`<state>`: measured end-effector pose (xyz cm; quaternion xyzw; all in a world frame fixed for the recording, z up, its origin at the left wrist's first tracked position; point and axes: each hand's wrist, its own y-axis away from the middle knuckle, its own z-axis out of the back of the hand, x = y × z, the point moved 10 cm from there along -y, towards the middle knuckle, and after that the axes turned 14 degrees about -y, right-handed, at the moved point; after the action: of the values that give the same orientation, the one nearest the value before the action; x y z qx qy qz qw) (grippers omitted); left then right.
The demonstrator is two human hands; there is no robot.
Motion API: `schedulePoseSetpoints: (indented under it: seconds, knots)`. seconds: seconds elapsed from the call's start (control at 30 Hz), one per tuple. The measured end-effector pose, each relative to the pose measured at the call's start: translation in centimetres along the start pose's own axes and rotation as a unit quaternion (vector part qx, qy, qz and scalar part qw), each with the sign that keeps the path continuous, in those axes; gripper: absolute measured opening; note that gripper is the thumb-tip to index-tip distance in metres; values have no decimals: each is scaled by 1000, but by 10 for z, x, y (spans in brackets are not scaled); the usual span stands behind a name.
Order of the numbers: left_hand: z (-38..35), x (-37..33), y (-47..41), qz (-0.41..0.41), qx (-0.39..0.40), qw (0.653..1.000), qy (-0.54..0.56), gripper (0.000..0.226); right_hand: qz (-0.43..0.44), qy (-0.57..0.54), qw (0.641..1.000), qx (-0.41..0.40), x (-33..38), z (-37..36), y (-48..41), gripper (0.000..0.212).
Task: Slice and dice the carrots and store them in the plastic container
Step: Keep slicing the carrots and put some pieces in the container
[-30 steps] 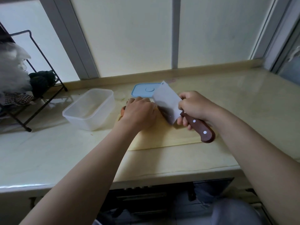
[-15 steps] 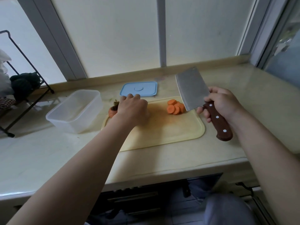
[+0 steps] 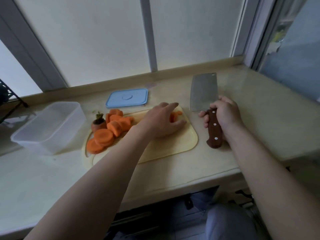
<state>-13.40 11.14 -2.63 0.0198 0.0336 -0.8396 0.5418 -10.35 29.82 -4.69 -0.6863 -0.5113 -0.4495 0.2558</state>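
- Left grip (image 3: 161, 120): fingers apart and straight, spread over a few small slices (image 3: 175, 116) at the far right corner of the board (image 3: 173, 148).
- Right grip (image 3: 225, 115): clamped round the handle of the cleaver (image 3: 202, 90), just right of the board, blade pointing away over the tabletop (image 3: 259, 122).
- Big slices (image 3: 107, 134) are heaped on the board's left end, with the carrot top (image 3: 98, 124) touching them.
- Container (image 3: 48, 127) stands just left of the board.
- Lid (image 3: 127, 97) lies behind the board.
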Motion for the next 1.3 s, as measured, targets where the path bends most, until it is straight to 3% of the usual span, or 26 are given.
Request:
schedulePoseSetpoints:
  seconds: [0.27, 0.5, 0.63, 0.73, 1.07, 1.3]
  knots:
    - [3, 0, -5, -4, -73, 997, 4, 30, -1, 3, 1000, 11, -2, -3, -1, 22]
    - [8, 14, 8, 9, -96, 995, 3, 18, 6, 18, 1000, 22, -2, -5, 0, 20]
    - [14, 26, 20, 18, -105, 994, -32, 16, 10, 22, 999, 26, -1, -6, 1, 20]
    - [14, 32, 26, 3, -100, 993, -58, 29, 12, 26, 999, 30, -1, -7, 2, 20]
    - [23, 59, 25, 50, -76, 972, -215, 24, 13, 33, 999, 28, 1, -7, 3, 20]
    - [22, 58, 22, 48, -70, 972, -219, 21, 12, 28, 999, 32, 0, -8, 4, 20]
